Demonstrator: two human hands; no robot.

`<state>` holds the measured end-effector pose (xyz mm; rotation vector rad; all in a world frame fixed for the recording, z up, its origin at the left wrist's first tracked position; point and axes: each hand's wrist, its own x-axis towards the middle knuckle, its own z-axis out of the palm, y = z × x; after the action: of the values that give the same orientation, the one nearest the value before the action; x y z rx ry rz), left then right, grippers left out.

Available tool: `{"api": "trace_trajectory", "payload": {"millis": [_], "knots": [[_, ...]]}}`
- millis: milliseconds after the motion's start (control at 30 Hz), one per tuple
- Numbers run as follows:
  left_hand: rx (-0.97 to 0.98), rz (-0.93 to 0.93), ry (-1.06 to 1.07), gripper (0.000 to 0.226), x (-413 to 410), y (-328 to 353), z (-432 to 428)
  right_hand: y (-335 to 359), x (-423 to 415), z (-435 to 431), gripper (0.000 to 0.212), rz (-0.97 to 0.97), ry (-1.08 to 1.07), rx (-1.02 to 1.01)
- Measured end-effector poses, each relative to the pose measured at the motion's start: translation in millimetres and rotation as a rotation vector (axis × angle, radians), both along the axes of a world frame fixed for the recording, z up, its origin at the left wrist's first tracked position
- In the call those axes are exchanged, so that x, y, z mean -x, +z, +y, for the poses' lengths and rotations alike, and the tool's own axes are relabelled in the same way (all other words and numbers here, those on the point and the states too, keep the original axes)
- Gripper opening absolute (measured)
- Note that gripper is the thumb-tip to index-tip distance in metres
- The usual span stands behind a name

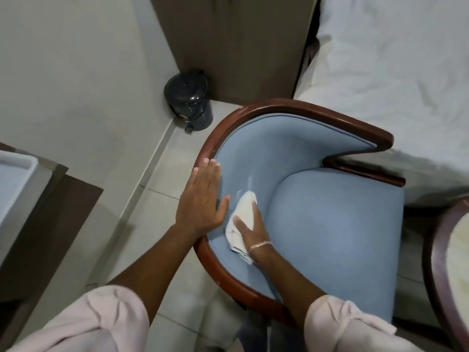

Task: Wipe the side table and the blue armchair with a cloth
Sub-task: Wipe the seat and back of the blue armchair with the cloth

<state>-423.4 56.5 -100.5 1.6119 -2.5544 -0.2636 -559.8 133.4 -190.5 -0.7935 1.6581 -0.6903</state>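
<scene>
- So we're on the armchair point(330, 219) step: the right hand point(250, 226) has the white cloth point(242, 217) pressed against the blue inner side of the chair, low down where the padding meets the seat
- Fingers on that hand are spread out fairly flat over the cloth, pushing it into the fabric rather than bunching it up
- Left hand point(203, 196) is open, fingers straight and together, resting flat on the wooden rim point(291, 104) of the chair, looks like it's just steadying it
- Can't judge how much of the chair is done, the fabric looks the same all over
- Next move, I'd guess, is sweeping the cloth up the curved back and over the seat, then along the wooden rim, keeping the pressure even so the cloth doesn't fold under
- A round surface point(454, 270) peeks in at the right edge, probably the side table, can't say whether it's been wiped
- No brands, labels or readable writing anywhere, the little black bin point(189, 97) by the wall is plain too
</scene>
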Motion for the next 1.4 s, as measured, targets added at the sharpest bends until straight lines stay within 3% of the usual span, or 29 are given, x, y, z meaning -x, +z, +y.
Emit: {"api": "trace_trajectory", "payload": {"millis": [100, 267, 433, 533, 700, 867, 967, 1100, 1267, 1400], "knots": [[0.038, 0.025, -0.010, 0.074, -2.3, -4.9, -1.4, 15.2, -35.8, -54.6, 0.077, 0.049, -0.242, 0.196], [0.081, -0.009, -0.009, 0.075, -3.6, -12.7, -3.4, -15.9, -0.1, -123.9, 0.071, 0.083, -0.473, 0.244], [0.091, -0.021, -0.005, 0.078, -3.1, -12.2, -3.3, -72.2, 15.1, -60.3, 0.071, -0.035, -0.336, 0.000], [0.087, -0.026, 0.000, 0.077, -2.1, -9.6, -3.1, -71.5, 15.8, -15.6, 0.064, -0.073, -0.170, -0.099], [0.065, -0.022, 0.006, 0.076, -2.1, -9.8, -2.7, -32.3, -7.4, -1.5, 0.073, -0.053, -0.045, 0.186], [0.060, -0.056, 0.002, 0.072, -2.3, -9.8, -3.2, 2.7, -30.7, -83.6, 0.070, 0.103, -0.321, 0.322], [0.031, -0.076, 0.004, 0.074, -3.4, -11.3, -4.3, -24.2, 0.5, -107.3, 0.069, 0.118, -0.381, 0.295], [0.034, -0.075, 0.016, 0.074, -4.6, -15.5, -4.7, -55.1, 8.4, -46.5, 0.068, 0.088, -0.185, 0.162], [-0.054, 0.134, -0.035, 0.072, -6.5, -1.8, -4.2, -6.3, -5.8, 1.4, 0.062, 0.099, -0.060, 0.237], [-0.348, 0.645, 0.181, 0.051, -16.1, 31.4, -5.9, 80.9, -37.8, -4.3, 0.055, -0.040, -0.182, 0.459]]}}
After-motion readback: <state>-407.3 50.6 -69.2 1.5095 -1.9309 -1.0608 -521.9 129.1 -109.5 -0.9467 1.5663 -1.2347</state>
